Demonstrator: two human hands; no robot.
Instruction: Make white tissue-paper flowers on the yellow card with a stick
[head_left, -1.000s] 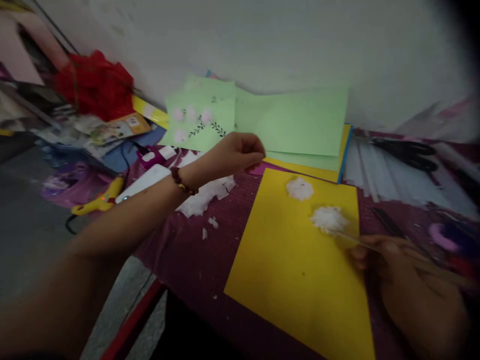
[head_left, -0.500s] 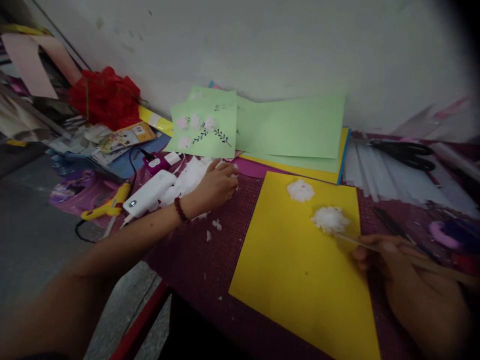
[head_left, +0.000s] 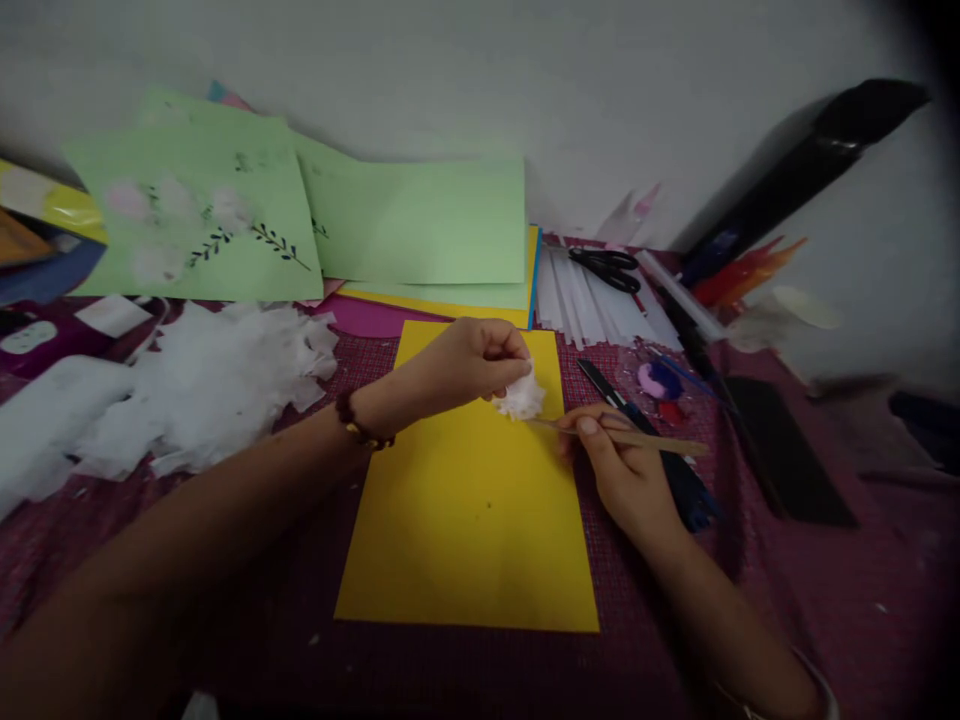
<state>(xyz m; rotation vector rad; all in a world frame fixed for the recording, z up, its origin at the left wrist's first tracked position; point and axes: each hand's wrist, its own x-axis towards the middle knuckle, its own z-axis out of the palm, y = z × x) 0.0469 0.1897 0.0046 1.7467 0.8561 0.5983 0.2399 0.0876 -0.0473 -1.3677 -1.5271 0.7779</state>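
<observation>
A yellow sheet [head_left: 480, 560] lies on the dark red cloth, with a fluffy white tissue-paper flower [head_left: 523, 397] on its upper right part. The fingertips of my left hand [head_left: 480, 358] are pinched together at the flower's top edge, on white tissue paper that blends into it. My right hand [head_left: 622, 470] grips a thin wooden stick [head_left: 664, 441], whose narrow tip reaches the flower's lower edge. To the left spreads a pile of white tissue pieces [head_left: 225, 365]. The second tissue flower is hidden, apparently behind my left hand.
Green cards [head_left: 420, 220], one with pale flowers and dark leaf sprigs, lean against the wall. Black-handled scissors [head_left: 607, 268] rest on white strips [head_left: 574, 300]. A dark cutter [head_left: 675, 490] lies beside my right hand. A white power bank [head_left: 52, 410] stands at the left.
My left hand has moved right, from the tissue pile to the flower on the yellow sheet. My right hand still holds the stick at the flower. The view has swung right.
</observation>
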